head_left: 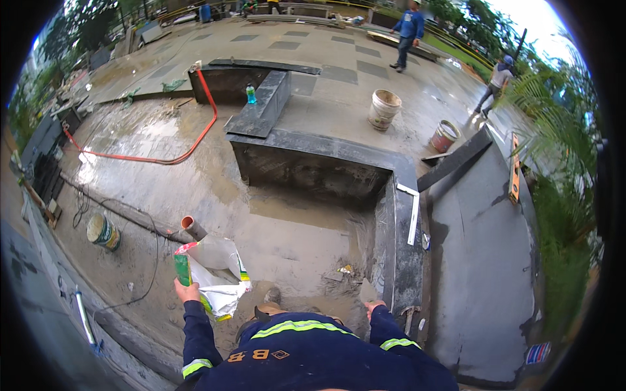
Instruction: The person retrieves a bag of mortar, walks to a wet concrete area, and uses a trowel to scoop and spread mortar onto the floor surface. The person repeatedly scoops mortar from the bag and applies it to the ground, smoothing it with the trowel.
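My left hand grips the edge of a crumpled plastic sack, white with green and red printed parts. The sack's mouth gapes upward, and what is inside cannot be made out. In my right hand, low beside the dark stone ledge, is a small grey trowel, its blade pointing away from me. The fingers of that hand are closed, and the trowel's handle is hidden. Ahead of me lies wet, muddy concrete floor, with scraps of debris to the left of the trowel.
An orange pipe end rises beyond the sack. A white metal square and a hammer rest along the right ledge. Buckets stand around, and an orange hose curves at the far left. Two people are on the paving beyond.
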A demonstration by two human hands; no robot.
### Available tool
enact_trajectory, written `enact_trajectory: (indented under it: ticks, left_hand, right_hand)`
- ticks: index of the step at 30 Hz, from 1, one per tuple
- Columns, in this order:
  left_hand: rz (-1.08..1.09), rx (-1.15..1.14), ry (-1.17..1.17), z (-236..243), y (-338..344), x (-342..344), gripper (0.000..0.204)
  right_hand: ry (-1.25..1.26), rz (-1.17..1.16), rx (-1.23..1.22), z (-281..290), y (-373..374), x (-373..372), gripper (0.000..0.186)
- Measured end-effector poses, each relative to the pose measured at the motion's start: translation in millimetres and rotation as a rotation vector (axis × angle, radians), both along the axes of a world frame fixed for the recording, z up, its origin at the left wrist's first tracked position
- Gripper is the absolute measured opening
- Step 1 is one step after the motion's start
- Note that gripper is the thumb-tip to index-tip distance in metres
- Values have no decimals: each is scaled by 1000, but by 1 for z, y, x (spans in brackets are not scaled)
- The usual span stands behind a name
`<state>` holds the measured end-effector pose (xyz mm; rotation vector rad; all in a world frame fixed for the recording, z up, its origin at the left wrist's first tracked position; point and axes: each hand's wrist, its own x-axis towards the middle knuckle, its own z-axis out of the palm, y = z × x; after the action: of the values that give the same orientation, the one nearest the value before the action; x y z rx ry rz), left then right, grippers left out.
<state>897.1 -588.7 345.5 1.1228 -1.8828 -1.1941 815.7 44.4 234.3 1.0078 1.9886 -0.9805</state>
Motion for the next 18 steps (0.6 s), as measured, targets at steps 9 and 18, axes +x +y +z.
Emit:
enact_trajectory:
  ticks: [9, 18]
  left_hand:
    - [-281, -95, -67, 7, 24, -79, 49]
    - [-491, -89, -88, 32, 76, -128, 50]
  right_hand:
    - [221, -41, 50, -44, 22, 62, 27]
    - [-30, -474, -9, -1, -7, 172, 31]
